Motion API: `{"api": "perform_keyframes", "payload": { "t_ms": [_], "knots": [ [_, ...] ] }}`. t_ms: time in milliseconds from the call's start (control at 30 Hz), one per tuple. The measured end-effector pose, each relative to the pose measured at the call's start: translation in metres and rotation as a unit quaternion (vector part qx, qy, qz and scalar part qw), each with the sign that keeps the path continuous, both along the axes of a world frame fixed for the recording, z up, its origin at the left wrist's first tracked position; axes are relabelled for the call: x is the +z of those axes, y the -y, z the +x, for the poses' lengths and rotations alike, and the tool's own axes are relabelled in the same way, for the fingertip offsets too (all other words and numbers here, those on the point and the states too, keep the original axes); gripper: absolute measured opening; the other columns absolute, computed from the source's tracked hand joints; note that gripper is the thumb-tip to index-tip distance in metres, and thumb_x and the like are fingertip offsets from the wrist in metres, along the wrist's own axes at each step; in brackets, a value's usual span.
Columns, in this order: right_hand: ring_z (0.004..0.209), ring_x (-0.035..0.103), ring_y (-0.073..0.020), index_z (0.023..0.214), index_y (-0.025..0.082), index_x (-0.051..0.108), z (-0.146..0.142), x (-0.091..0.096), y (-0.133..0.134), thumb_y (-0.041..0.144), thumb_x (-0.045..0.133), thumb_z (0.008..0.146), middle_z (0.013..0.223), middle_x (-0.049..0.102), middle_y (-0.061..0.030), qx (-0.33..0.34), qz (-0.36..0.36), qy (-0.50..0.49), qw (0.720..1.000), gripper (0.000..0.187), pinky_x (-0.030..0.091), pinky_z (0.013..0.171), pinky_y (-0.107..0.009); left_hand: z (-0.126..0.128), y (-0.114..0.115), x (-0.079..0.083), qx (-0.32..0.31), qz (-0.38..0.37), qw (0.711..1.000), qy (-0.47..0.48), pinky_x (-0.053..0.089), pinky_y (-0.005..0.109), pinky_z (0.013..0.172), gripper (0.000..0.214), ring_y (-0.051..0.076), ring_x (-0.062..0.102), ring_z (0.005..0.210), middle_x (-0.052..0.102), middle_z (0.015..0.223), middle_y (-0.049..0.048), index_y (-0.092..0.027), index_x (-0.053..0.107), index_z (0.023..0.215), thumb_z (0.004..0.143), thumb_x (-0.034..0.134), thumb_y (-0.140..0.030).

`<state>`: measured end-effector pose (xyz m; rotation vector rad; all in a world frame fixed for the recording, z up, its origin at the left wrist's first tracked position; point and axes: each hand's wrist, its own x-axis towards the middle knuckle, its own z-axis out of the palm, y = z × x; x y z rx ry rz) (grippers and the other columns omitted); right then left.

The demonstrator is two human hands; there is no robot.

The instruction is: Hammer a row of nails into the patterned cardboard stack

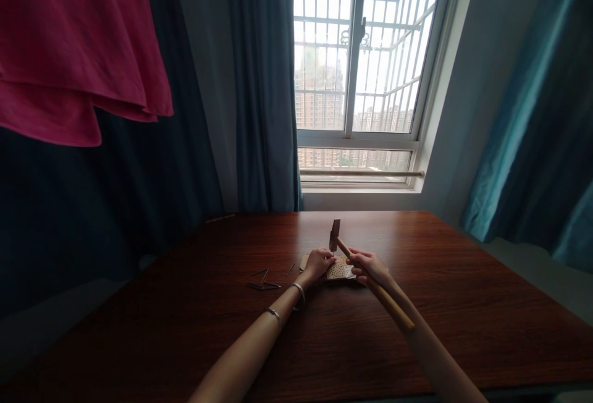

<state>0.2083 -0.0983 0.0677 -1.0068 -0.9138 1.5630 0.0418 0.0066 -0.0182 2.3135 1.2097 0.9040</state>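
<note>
My right hand [370, 267] is wrapped around the wooden handle of a hammer [393, 308]. The hammer's dark metal head is raised a little above my left fingertips. My left hand [319, 262] is closed in a pinch at the top of a pale board dotted with small holes [340, 268]. A thin upright nail [333, 254] shows between its fingertips, just under the hammer head; its lower end is hidden. The board lies on the table, its left part partly covered by my left hand.
Several long nails [264, 285] lie on the brown wooden table [194, 322] left of my left hand. Behind the table stand a barred window [356, 81] and blue curtains [264, 81]. A pink cloth [78, 50] hangs at upper left.
</note>
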Motion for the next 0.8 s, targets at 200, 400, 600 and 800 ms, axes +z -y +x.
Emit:
{"api": "perform_keyframes", "payload": {
  "t_ms": [200,400,600,800],
  "knots": [
    [0.039,0.04,-0.0028,0.106,0.014,0.056,0.002,-0.011,0.003,0.022,0.066,0.067,0.067,0.057,-0.0005,0.018,0.02,-0.062,0.998,0.041,0.025,0.029,-0.013,0.001,0.002,0.003,0.009,-0.003,1.0,-0.009,0.034,0.022,0.061,0.026,0.011,0.051,0.063,0.062,0.07,0.0019,-0.015,0.069,0.068,0.078,0.053,-0.033],
    [0.04,0.037,-0.0004,0.103,0.016,0.058,0.003,-0.012,0.007,0.023,0.073,0.063,0.073,0.058,-0.0006,-0.043,0.058,-0.126,0.989,0.043,0.025,0.028,-0.011,-0.001,0.001,0.005,0.007,-0.001,1.0,-0.01,0.035,0.021,0.061,0.026,0.012,0.053,0.065,0.064,0.072,0.0034,-0.016,0.071,0.072,0.076,0.053,-0.035],
    [0.04,0.038,-0.0011,0.096,0.016,0.061,0.021,-0.027,0.009,0.019,0.077,0.057,0.07,0.06,-0.0006,-0.085,0.047,-0.117,0.988,0.043,0.027,0.028,-0.011,-0.003,0.008,0.019,0.012,-0.053,0.998,-0.03,0.036,0.021,0.059,0.028,0.014,0.055,0.066,0.068,0.075,0.0041,-0.015,0.072,0.082,0.071,0.057,-0.036],
    [0.043,0.041,-0.0028,0.101,0.018,0.062,0.046,-0.04,0.018,0.024,0.075,0.058,0.083,0.065,-0.0038,-0.113,0.061,-0.095,0.987,0.045,0.029,0.03,-0.014,-0.026,0.004,0.034,0.015,-0.056,0.998,-0.004,0.042,0.021,0.063,0.033,0.014,0.057,0.069,0.068,0.082,0.0059,-0.013,0.069,0.097,0.067,0.055,-0.018]
  ]
}}
